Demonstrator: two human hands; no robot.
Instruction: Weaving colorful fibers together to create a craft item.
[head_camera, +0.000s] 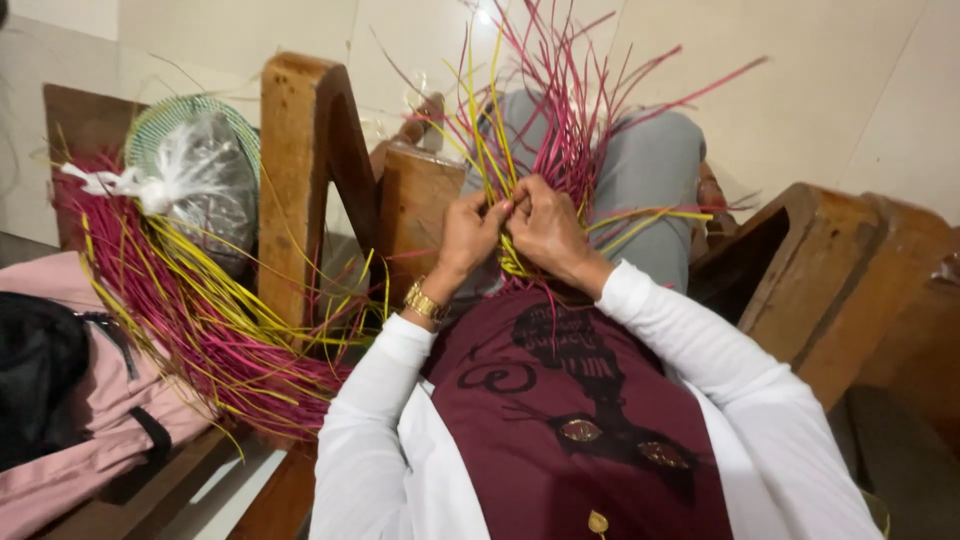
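Seated person, seen from above, works a fan of pink and yellow reeds (560, 120) held over the lap, approx. centre frame. Left hand (470, 235) and right hand (545, 228) meet knuckle to knuckle, both closed and pinching the reeds at the point where the strands gather; loose ends spray out toward 12 o'clock and 2 o'clock. A gold watch (424, 301) sits on the left wrist. At 9 o'clock, a big bundle of reeds (200, 320) in the same colours lies across a wooden chair (300, 170), just beside a clear plastic bag (205, 185) with a green woven basket (170, 125) behind it. A pink bag (70, 440) rests at 8 o'clock, bottom left.
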